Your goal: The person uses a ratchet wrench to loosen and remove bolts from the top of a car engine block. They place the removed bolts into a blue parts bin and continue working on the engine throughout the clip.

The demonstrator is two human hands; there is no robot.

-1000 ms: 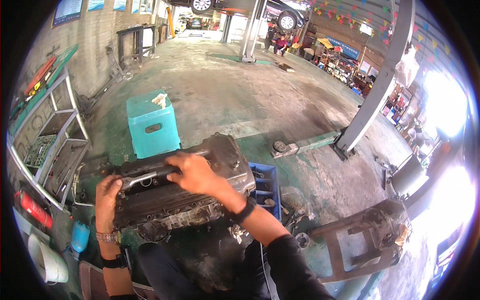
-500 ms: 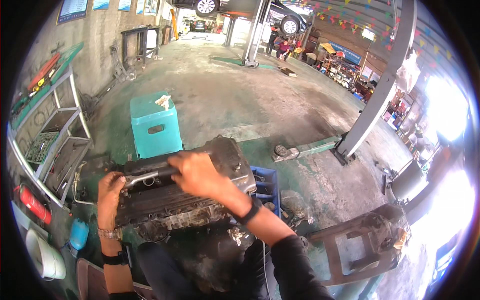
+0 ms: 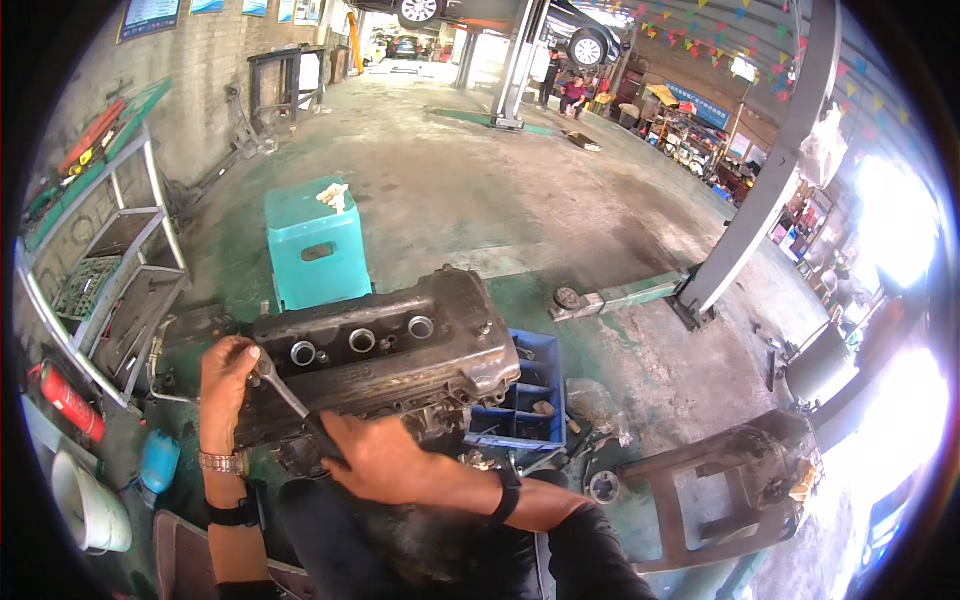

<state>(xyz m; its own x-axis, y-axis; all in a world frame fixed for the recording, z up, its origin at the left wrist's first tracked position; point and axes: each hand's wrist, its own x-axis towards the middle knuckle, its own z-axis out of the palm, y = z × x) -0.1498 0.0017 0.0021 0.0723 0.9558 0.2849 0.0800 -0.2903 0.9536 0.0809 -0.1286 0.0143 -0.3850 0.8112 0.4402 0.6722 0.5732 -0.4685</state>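
An engine with a dark, greasy valve cover point(image 3: 420, 365) lies in front of me, with round holes along its top. My right hand point(image 3: 378, 458) is wrapped around the dark handle of a ratchet wrench point(image 3: 290, 397), which slants over the cover's near left part. My left hand point(image 3: 228, 378) is closed at the ratchet's head, by the left end of the engine, with its thumb against the head. What sits beneath the ratchet head is hidden by my left fingers.
Behind the engine stands a turquoise stool point(image 3: 318, 250) with a crumpled rag on it. A blue divided crate point(image 3: 540, 400) is to the right, with a large metal part point(image 3: 690, 500) nearer. Left are a metal shelf point(image 3: 150, 215), a fire extinguisher point(image 3: 70, 402) and a white bucket point(image 3: 90, 505).
My right hand has swung the ratchet handle toward me, from across the cover to its near edge, uncovering the round holes. My left hand stays at the ratchet head.
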